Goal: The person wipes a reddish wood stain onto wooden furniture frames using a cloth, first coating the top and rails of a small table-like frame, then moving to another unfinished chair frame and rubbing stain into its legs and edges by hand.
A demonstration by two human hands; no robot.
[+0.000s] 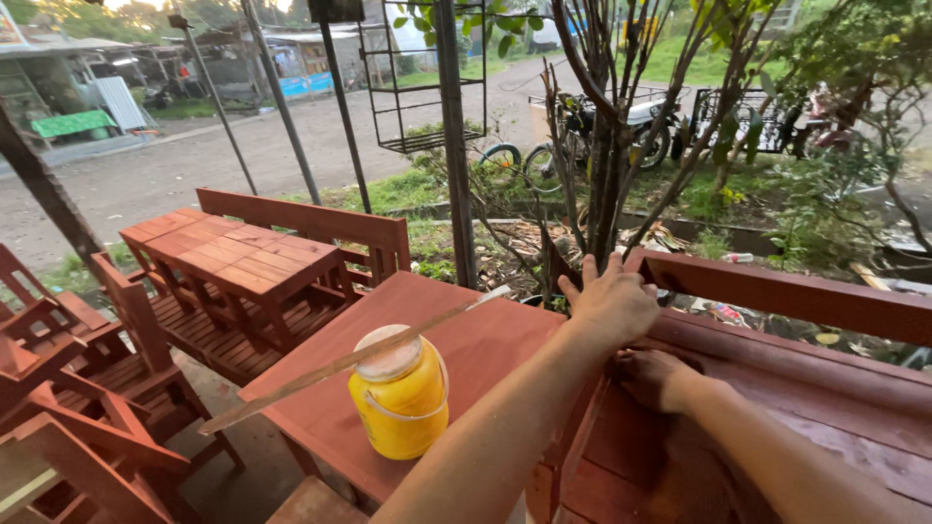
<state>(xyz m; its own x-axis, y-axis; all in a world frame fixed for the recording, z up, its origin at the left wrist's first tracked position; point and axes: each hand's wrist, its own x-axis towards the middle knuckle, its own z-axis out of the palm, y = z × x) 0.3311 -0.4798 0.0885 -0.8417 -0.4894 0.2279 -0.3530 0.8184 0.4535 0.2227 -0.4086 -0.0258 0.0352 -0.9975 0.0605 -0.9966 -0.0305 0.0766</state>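
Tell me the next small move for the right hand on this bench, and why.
Probably slide the right hand a little further along the bench's inner corner. It is pressed into that reddish-brown wood, fingers curled as if rubbing; the left hand lies flat on the backrest end, apparently bracing. What the right hand holds, if anything, cannot be seen.

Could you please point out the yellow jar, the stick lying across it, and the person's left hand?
Yellow jar (400, 412), head view, on its front wall.
Stick (320, 372), head view, mid-length.
Left hand (614, 303), head view, back of the hand.
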